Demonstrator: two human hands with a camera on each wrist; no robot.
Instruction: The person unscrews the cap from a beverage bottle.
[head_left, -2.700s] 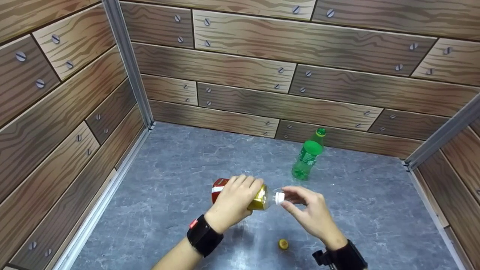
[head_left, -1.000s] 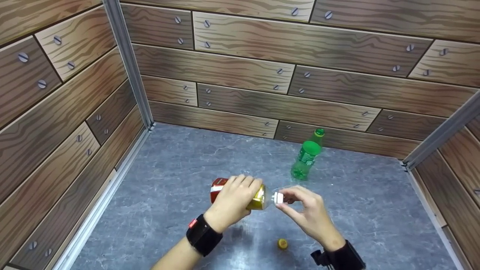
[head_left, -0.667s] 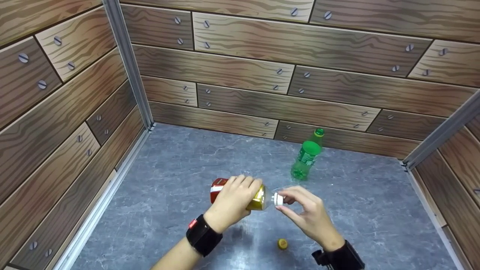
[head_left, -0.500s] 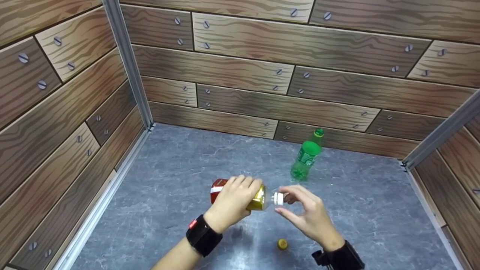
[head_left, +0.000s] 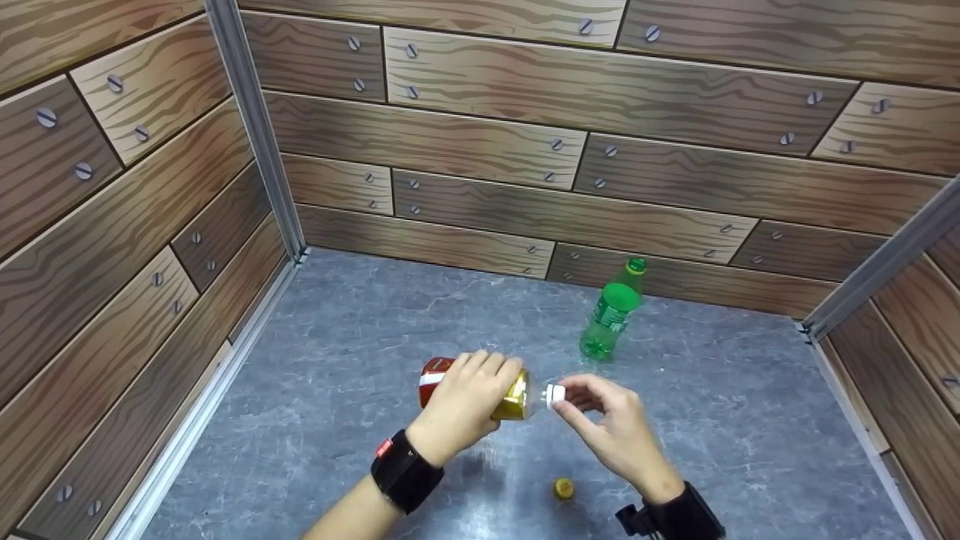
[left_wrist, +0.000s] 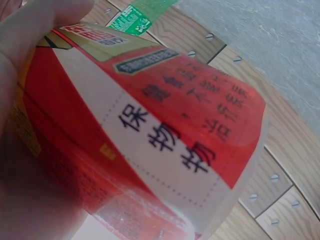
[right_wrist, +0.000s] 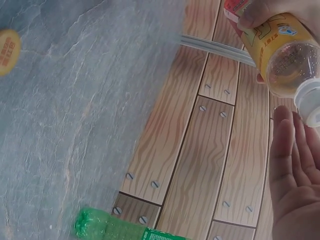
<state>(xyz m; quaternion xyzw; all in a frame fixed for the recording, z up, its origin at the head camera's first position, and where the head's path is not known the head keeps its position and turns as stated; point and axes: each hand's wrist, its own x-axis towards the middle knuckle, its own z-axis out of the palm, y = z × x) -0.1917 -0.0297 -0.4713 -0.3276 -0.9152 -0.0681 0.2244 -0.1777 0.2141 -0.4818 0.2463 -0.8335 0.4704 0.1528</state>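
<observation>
My left hand (head_left: 469, 390) grips a clear plastic bottle (head_left: 516, 397) with a red and yellow label, its palm over the side. The bottle lies on its side in the air, neck pointing right. A white cap (head_left: 555, 395) sits at the neck. My right hand (head_left: 611, 424) pinches this cap between thumb and fingertips. In the right wrist view, other fingers (right_wrist: 283, 135) extend just below the white cap (right_wrist: 309, 102). The left wrist view is filled by the bottle's red and white label (left_wrist: 165, 135), with Chinese characters on it.
A green plastic bottle (head_left: 611, 311) stands behind my right hand, near the back wall. On the grey marbled table (head_left: 360, 322) in front of the hands lies a small yellow cap (head_left: 563, 489). Wood-patterned walls (head_left: 465, 127) enclose the table at the back and sides.
Half a second ago my right thumb was spread away from the white cap; now it is against it. The left hand and its bottle have stayed nearly still.
</observation>
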